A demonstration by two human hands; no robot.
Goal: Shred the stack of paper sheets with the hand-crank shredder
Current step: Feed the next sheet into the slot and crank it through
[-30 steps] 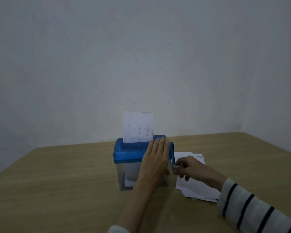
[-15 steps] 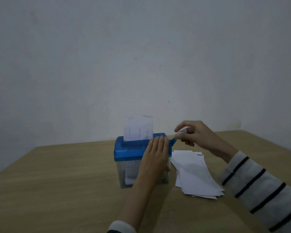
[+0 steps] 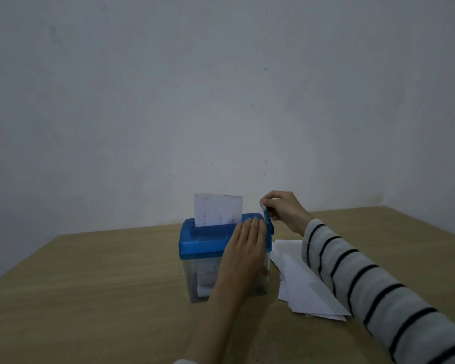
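A small shredder [image 3: 205, 243] with a blue lid and a clear bin stands in the middle of the wooden table [image 3: 90, 298]. A white sheet [image 3: 217, 212] sticks up out of its slot. My left hand [image 3: 243, 254] lies flat over the lid's right end, fingers straight, pressing down. My right hand [image 3: 283, 208] pinches the knob of the blue crank [image 3: 268, 220], which points upward at the shredder's right side. A stack of white paper sheets [image 3: 300, 282] lies on the table just right of the shredder, partly under my striped sleeve.
Shredded paper shows through the clear bin [image 3: 202, 279]. A bare pale wall [image 3: 221, 101] rises right behind the table's far edge, and a second wall closes the right side.
My right hand has swung the crank from low beside the bin up to the top. The sheet has sunk lower into the slot. My left hand has stayed on the lid.
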